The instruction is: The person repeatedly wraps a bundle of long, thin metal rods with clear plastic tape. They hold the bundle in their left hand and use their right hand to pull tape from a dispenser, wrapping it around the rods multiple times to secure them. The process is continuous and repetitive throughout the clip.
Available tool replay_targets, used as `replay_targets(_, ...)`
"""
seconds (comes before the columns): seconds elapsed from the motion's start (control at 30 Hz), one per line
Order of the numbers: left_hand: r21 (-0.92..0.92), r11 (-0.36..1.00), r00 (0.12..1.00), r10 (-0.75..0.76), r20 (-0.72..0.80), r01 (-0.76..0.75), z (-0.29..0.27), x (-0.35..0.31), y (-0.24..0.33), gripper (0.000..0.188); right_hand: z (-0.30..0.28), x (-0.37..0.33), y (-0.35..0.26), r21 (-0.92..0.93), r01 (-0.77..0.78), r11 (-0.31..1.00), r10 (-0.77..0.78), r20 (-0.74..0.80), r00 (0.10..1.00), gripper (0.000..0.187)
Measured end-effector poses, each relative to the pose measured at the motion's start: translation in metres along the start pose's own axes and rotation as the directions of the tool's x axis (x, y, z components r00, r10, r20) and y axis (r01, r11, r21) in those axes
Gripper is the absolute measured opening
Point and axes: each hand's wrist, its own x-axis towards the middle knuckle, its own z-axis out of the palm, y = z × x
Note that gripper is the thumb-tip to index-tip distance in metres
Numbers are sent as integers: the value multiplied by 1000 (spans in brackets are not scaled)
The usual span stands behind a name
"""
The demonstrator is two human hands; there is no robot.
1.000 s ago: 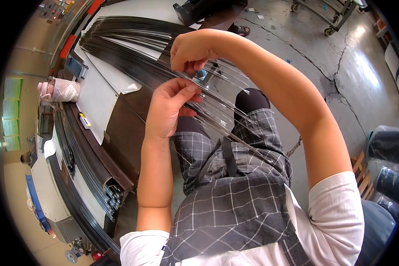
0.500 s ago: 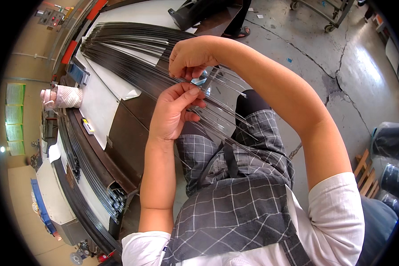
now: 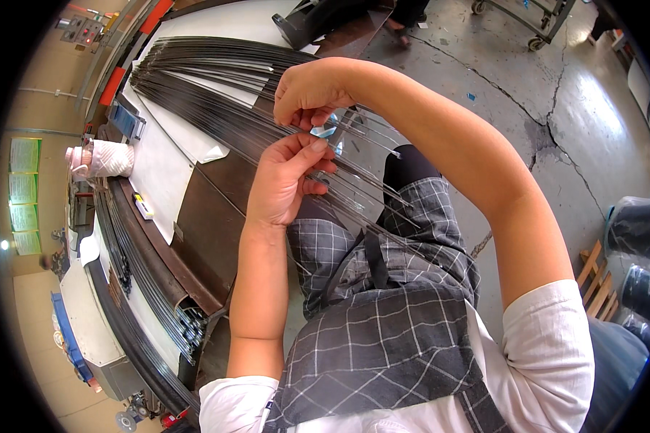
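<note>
A wide bundle of long, thin dark strips (image 3: 217,108) fans from the far left toward my lap, the near ends sticking out past my hands. My left hand (image 3: 289,177) is closed, thumb against fingers, on some of these strips. Just beyond it, my right hand (image 3: 307,94) is bent down over the bundle with its fingers curled together. What those fingers pinch is hidden. A small light-blue piece (image 3: 323,132) shows right below the right fingertips; whether they hold it I cannot tell.
Under the strips lies a brown and white work table (image 3: 209,216). A pink-and-white wrapped container (image 3: 112,158) and a yellow-and-white small tool (image 3: 143,206) sit at left. More strips (image 3: 188,325) lie lower left. A wheeled cart (image 3: 538,25) and another person's foot (image 3: 399,32) are beyond.
Both hands stay nearly in place; my left hand shifts very slightly to the right. The other person's foot at the top has moved.
</note>
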Motion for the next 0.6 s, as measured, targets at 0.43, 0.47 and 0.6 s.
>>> replay_targets(0.43,-121,992,999,37,-22,-40,-5,-11,-4,34,1,5,4,45,-5,999,4,32,999,12)
replay_targets(0.47,-135,991,1000,26,-6,-26,-8,-11,-6,36,1,5,4,43,-11,999,9,37,999,12)
replay_targets(0.6,-113,994,1000,4,3,-4,-6,-12,-6,39,-1,6,5,23,-37,999,36,48,998,13)
